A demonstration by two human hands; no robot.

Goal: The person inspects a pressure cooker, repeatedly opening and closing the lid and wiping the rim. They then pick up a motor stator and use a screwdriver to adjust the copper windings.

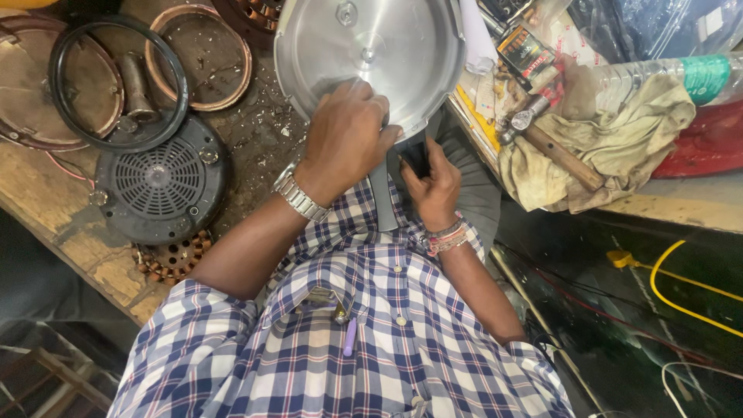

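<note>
While left hand [346, 139] presses cooker lid [368, 54], right hand [433, 186] grips handle [383, 203].

I log three items, all beyond and to the side of the right hand [435, 186]. A small rectangular box [524, 51], dark with orange-brown face and a red edge, lies tilted on the surface [696, 203], up from that hand. A clear plastic bottle [658, 77] lies on its side farther out, wearing a green label band [706, 77] near one end. A yellow-edged printed sheet [476, 108] lies flat, nearest the right hand. No screens or signs seen.
</note>
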